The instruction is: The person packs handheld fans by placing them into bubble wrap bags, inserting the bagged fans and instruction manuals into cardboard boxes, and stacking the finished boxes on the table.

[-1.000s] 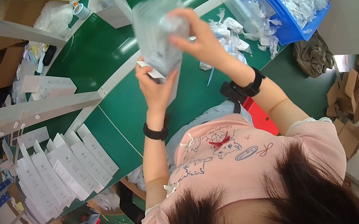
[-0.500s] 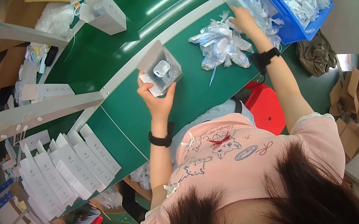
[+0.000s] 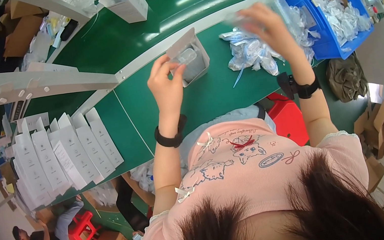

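- Box [image 3: 204,56], open over the tabletop [image 3: 221,95]: likely light, stiff card, best held by its side walls.
- Left hand [image 3: 165,77] at its left edge; grip unclear.
- Right hand [image 3: 269,28] well apart, blurred; cannot tell whether closed.

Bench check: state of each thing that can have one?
Nearer white box, open, something inside
Left hand, at that box's rim
Right hand, raised, blurred; grip unclear
Clear-bagged pieces, heaped loose
Blue bin, open, heaped full
White boxes at left, lined up, flaps raised
Farther white box, open, something inside
Olive bag, crumpled
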Demonstrator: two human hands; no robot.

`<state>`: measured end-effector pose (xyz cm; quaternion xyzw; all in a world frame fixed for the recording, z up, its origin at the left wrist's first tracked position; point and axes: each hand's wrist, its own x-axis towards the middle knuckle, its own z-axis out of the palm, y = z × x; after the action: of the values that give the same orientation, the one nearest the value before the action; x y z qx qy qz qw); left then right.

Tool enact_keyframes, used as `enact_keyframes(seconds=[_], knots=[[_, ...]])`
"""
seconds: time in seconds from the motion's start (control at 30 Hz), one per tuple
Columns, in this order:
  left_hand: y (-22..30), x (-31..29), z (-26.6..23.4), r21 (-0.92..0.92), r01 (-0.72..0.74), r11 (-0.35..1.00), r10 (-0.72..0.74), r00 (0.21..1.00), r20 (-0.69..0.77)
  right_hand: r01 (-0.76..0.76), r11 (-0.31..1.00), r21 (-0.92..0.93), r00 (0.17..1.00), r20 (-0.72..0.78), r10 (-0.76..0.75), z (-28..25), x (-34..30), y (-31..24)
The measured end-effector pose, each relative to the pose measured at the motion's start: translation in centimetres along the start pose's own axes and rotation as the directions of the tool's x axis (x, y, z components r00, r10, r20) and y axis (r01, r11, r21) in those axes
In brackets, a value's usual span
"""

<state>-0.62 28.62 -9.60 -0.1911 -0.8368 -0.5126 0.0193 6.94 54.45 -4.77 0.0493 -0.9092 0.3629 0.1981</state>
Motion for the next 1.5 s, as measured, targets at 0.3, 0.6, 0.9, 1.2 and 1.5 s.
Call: enact_keyframes(seconds=[0.3,0.6,0.9,1.2,1.5], knots=[[-1.1,1.8,-0.3,-0.118,0.097,0.988,-0.097,0.995,0.007,0.751,0.660,0.014,0.582,0.458,-0.672,8.4,3.5,-4.4],[-1.3,1.2,-0.1,-0.178,0.083,0.981,-0.096,0.993,-0.064,0.311,0.947,-0.078,0.945,0.134,-0.299,7.2,1.5,-4.4],[-1.0,0.8,-1.1,-0.308,0.128,0.943,-0.121,0.992,0.044,0.524,0.835,-0.168,0.709,0.629,-0.319,11.2,1.1,-4.9],[-8.1,-4.4,-23.6,0.865,0.240,0.441,0.369,0.830,-0.418,-0.042,0.878,0.477,0.997,0.079,0.005,12.9,-0.5,0.1],[-7.7,-8.7,-28.7,0.858,0.431,0.281,-0.324,0.884,-0.337,-0.112,0.629,0.769,0.952,-0.099,0.291,11.9,8.7,4.2]])
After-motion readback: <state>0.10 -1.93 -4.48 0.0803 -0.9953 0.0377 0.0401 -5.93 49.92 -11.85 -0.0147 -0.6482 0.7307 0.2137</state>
